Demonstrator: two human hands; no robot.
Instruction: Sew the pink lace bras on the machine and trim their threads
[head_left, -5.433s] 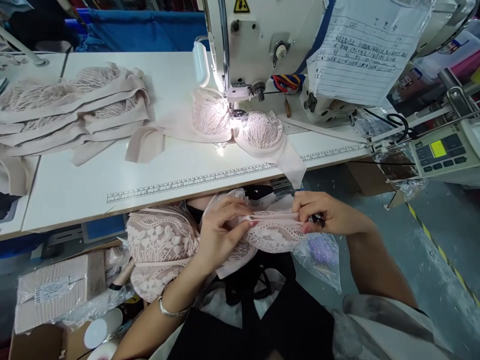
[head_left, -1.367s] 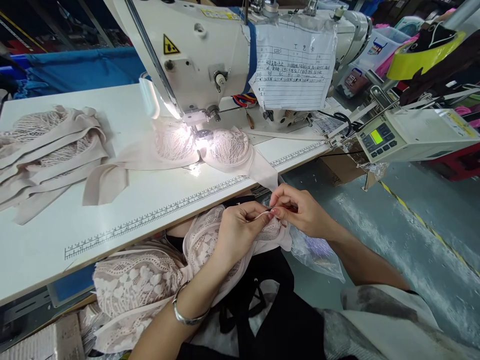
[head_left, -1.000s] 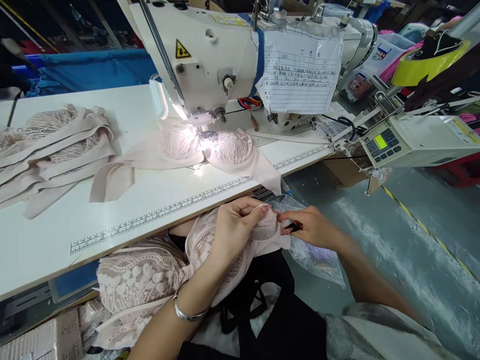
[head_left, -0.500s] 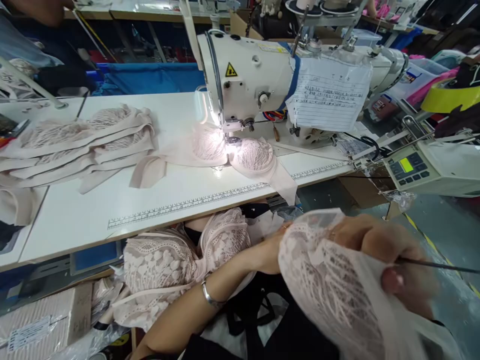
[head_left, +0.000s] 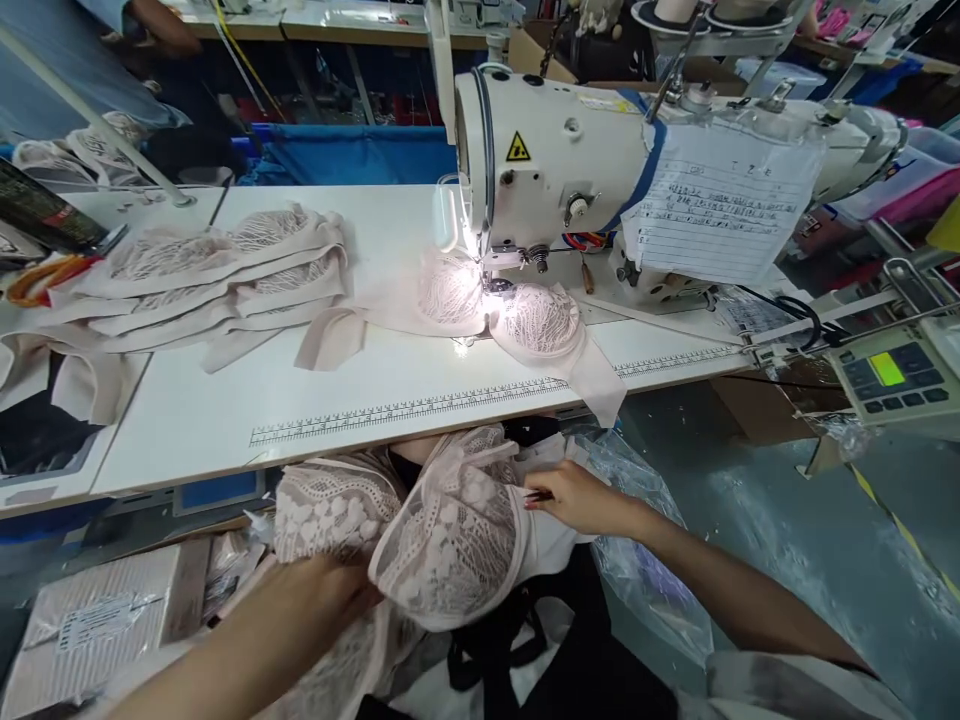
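A pale pink lace bra is between my hands over my lap, one cup facing up. My left hand grips its left side, the fingertips partly hidden behind the cup. At the cup's right edge my right hand is closed, pinching the fabric, with a small thin dark tool showing at the fingers. Beneath lies more pale lace bra fabric. Another pink bra rests on the table under the lit needle area of the sewing machine.
A pile of pink bras lies left on the white table, whose front edge carries a printed ruler. A control panel stands at right. Below are a wrapped carton and a clear plastic bag. Another person is at upper left.
The held bra has moved from the right side onto my lap. My left hand has shifted left, and my right hand has come in to the cup's edge. The view has turned left.
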